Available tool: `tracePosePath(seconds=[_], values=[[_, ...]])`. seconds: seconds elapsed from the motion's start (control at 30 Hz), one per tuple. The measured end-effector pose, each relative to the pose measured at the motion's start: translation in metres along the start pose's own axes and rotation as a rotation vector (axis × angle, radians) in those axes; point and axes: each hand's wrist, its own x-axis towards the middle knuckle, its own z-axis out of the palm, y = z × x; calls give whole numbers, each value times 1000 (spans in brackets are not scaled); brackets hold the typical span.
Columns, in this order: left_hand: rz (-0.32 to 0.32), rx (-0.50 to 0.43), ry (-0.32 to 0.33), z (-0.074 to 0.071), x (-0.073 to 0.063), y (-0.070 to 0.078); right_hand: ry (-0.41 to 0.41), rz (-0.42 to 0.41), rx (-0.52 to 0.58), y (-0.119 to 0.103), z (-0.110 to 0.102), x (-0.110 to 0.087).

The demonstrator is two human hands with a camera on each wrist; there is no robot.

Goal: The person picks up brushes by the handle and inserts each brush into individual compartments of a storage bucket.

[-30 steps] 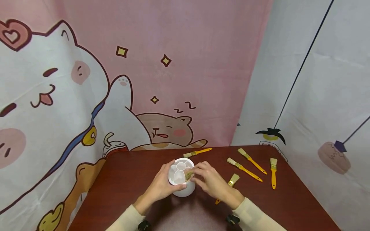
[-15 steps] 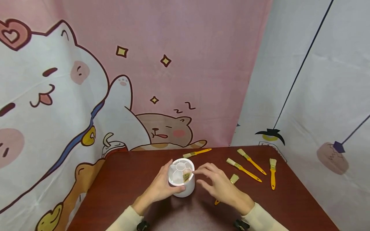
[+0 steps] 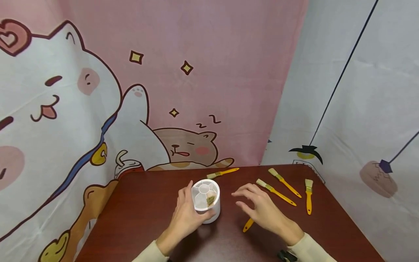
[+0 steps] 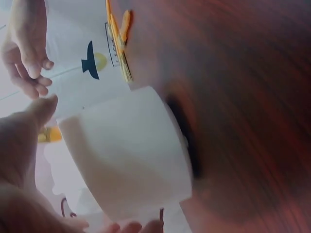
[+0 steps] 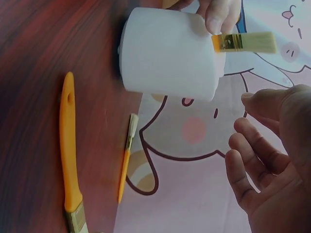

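Standing brush: the flat paintbrush (image 3: 211,199) is inside the white brush holder (image 3: 216,209), in a compartment on the near right; pale bristles point up out of the mouth, the handle runs down inside, and its long axis runs roughly along the holder's own.
White brush holder: upright on the table (image 3: 140,211), its mouth facing up; a short, smooth-walled cylinder, plastic-looking, with thin partitions spreading from a small central ring.
Left hand (image 3: 184,215): clamped on the white brush holder, thumb across the near side and fingers along the left.
Right hand (image 3: 263,210): holds nothing; fingers loosely bent, thumb and fingertips apart, in the air to the right of the holder and touching neither it nor the brush.
Brush below the right hand: yellow-orange handle (image 3: 248,225) slanting toward the person and left; the hand covers its bristle end in the head view. The handle is smooth, with a hole near its tip.
Far brush (image 3: 222,173): lies behind the holder, bristles left, handle right.
Slanted pair: inner brush (image 3: 276,192) and outer brush (image 3: 285,183), nearly parallel, bristles away and left, handles toward the person and right.
Rightmost brush (image 3: 309,197): bristles away, handle toward the person.
Table surface: dark red-brown, streaked like wood grain, faintly glossy.
Backdrop: creased pink cloth (image 3: 235,72) with cartoon animals.
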Motion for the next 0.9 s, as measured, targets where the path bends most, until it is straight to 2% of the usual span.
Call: tracePosePath(seconds=[0.17,0.33,0.5,0.7,0.9], values=[[-8,78,70,2,0,12,8,12,-1,6,-3,-2],[-11,91,69,3,1,15,17,46,7,10,-3,-7],[2,84,56,2,1,11,32,68,-6,16,-1,-16],[34,-21,15,-2,4,3,42,107,-6,23,-2,-22],[97,-114,-91,-14,9,-3,-6,203,-5,29,-5,-26]])
